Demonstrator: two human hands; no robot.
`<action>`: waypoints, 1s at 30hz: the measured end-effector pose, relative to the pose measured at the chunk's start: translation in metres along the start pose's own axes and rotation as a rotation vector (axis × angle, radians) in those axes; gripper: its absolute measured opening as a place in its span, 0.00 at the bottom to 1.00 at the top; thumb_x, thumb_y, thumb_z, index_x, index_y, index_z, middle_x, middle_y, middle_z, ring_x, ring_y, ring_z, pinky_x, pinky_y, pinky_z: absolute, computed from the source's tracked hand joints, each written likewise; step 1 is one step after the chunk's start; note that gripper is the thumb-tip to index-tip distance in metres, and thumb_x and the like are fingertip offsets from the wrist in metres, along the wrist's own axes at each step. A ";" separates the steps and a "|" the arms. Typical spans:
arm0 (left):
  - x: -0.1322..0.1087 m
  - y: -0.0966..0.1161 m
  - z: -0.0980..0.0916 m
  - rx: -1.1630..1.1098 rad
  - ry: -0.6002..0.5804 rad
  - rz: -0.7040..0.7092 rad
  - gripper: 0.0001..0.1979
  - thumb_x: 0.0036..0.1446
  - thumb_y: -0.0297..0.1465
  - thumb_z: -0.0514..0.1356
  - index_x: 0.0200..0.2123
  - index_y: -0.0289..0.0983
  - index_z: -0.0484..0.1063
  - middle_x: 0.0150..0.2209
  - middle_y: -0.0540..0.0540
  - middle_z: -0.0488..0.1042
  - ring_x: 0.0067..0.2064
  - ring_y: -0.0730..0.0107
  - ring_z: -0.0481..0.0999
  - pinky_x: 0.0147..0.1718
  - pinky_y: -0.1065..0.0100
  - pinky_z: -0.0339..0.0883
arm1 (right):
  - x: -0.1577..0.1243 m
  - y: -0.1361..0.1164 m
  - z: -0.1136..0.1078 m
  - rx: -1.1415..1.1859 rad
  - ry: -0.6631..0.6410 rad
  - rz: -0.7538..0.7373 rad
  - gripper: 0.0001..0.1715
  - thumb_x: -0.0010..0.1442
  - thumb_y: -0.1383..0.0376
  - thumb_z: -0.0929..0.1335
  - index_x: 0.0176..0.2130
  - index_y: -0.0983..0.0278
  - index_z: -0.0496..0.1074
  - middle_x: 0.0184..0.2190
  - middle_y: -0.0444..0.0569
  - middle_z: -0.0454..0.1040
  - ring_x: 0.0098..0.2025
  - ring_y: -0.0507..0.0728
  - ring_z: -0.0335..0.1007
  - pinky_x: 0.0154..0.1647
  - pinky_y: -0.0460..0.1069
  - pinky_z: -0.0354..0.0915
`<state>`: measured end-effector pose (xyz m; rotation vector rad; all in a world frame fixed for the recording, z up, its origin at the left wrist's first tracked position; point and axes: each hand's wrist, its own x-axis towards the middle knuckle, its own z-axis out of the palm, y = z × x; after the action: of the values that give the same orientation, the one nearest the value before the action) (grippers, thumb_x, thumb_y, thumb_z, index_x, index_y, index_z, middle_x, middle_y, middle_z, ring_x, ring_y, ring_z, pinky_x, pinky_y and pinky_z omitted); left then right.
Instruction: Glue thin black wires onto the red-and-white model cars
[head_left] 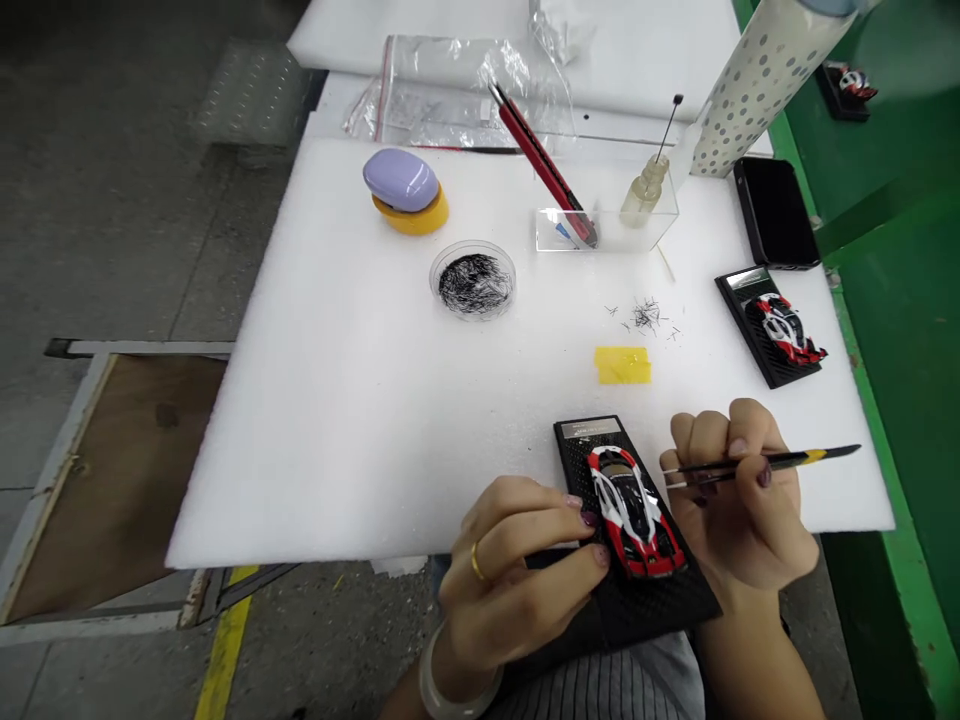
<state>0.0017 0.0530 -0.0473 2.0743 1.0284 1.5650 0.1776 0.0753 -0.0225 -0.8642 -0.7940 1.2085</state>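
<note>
My left hand [517,570] grips a black carbon-patterned display base [592,452] from its left side, with the fingertips close to a red, white and black model car [634,512] fixed on the base. My right hand [739,500] pinches a pair of slim black tweezers [787,462] with a yellow band. Their tips point left and end just right of the car's roof, with a small gap that I can barely make out. The base's lower part lies over my lap, past the foam edge.
A white foam sheet [360,430] holds a dish of black bristles [472,280], scattered black bits [645,316], yellow tape [622,365], a red craft knife [544,165], a clear box [570,230], a needle-capped bottle [645,190], a phone [776,212] and another model car [784,330].
</note>
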 end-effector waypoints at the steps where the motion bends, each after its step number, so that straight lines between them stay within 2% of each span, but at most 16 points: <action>1: 0.003 0.003 0.002 -0.022 -0.008 0.021 0.06 0.66 0.21 0.59 0.38 0.35 0.75 0.39 0.48 0.75 0.43 0.70 0.77 0.39 0.65 0.75 | 0.000 -0.003 -0.005 -0.018 0.013 -0.020 0.11 0.62 0.60 0.73 0.33 0.59 0.69 0.20 0.40 0.55 0.22 0.52 0.48 0.17 0.46 0.48; 4: 0.008 0.013 0.010 -0.010 -0.066 0.055 0.06 0.66 0.22 0.61 0.39 0.36 0.77 0.38 0.48 0.77 0.44 0.69 0.77 0.47 0.61 0.71 | -0.007 -0.015 -0.023 -0.146 0.052 -0.102 0.09 0.66 0.58 0.71 0.35 0.59 0.74 0.20 0.41 0.61 0.23 0.52 0.55 0.21 0.46 0.55; 7: 0.008 0.021 0.026 0.036 -0.071 0.092 0.08 0.66 0.22 0.61 0.39 0.38 0.78 0.35 0.50 0.79 0.42 0.69 0.76 0.51 0.59 0.65 | -0.023 -0.028 -0.040 -0.369 0.101 -0.136 0.16 0.70 0.52 0.66 0.37 0.59 0.76 0.25 0.45 0.71 0.29 0.54 0.68 0.32 0.50 0.66; 10: 0.009 0.026 0.045 0.062 -0.066 0.137 0.06 0.63 0.21 0.63 0.38 0.37 0.78 0.34 0.49 0.80 0.39 0.68 0.75 0.46 0.60 0.63 | -0.043 -0.035 -0.051 -0.534 0.078 -0.034 0.19 0.67 0.48 0.68 0.41 0.60 0.73 0.39 0.52 0.79 0.42 0.60 0.75 0.44 0.55 0.71; 12: 0.011 0.029 0.055 0.083 -0.078 0.165 0.05 0.62 0.21 0.64 0.37 0.36 0.76 0.33 0.49 0.80 0.37 0.68 0.74 0.44 0.61 0.62 | -0.052 -0.037 -0.056 -0.589 0.051 0.051 0.16 0.63 0.52 0.73 0.41 0.59 0.69 0.45 0.52 0.80 0.46 0.60 0.77 0.47 0.54 0.71; 14: 0.014 0.031 0.062 0.112 -0.064 0.183 0.05 0.62 0.21 0.64 0.37 0.36 0.73 0.32 0.50 0.80 0.36 0.68 0.75 0.44 0.60 0.60 | -0.056 -0.035 -0.061 -0.606 0.042 0.106 0.17 0.62 0.57 0.75 0.40 0.58 0.64 0.47 0.51 0.80 0.47 0.59 0.78 0.47 0.52 0.72; 17: 0.021 0.030 0.061 0.214 -0.073 0.181 0.03 0.64 0.27 0.64 0.39 0.36 0.72 0.32 0.50 0.80 0.36 0.67 0.76 0.45 0.59 0.58 | -0.049 -0.033 -0.071 -0.568 -0.023 0.139 0.19 0.63 0.60 0.74 0.39 0.57 0.59 0.48 0.52 0.81 0.47 0.58 0.78 0.49 0.52 0.72; 21: 0.033 0.024 0.047 0.371 -0.239 0.146 0.14 0.67 0.41 0.63 0.46 0.37 0.74 0.42 0.44 0.82 0.43 0.59 0.79 0.52 0.53 0.55 | -0.030 -0.037 -0.080 -0.543 -0.230 0.190 0.19 0.66 0.60 0.72 0.38 0.58 0.56 0.50 0.54 0.80 0.47 0.58 0.78 0.48 0.53 0.73; 25: 0.037 0.019 0.040 0.368 -0.371 0.114 0.13 0.68 0.41 0.62 0.48 0.39 0.75 0.42 0.49 0.83 0.44 0.60 0.81 0.56 0.51 0.50 | -0.018 -0.040 -0.079 -0.565 -0.329 0.172 0.18 0.66 0.59 0.71 0.38 0.58 0.57 0.47 0.54 0.81 0.44 0.58 0.76 0.45 0.53 0.73; 30: 0.034 0.018 0.042 0.374 -0.372 0.120 0.12 0.69 0.41 0.61 0.48 0.39 0.75 0.41 0.49 0.83 0.41 0.62 0.81 0.58 0.51 0.49 | -0.017 -0.036 -0.080 -0.557 -0.354 0.123 0.18 0.66 0.60 0.71 0.38 0.58 0.57 0.47 0.53 0.81 0.43 0.57 0.77 0.45 0.52 0.73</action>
<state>0.0508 0.0714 -0.0267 2.5934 1.1346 1.0268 0.2605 0.0433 -0.0283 -1.1763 -1.4240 1.2870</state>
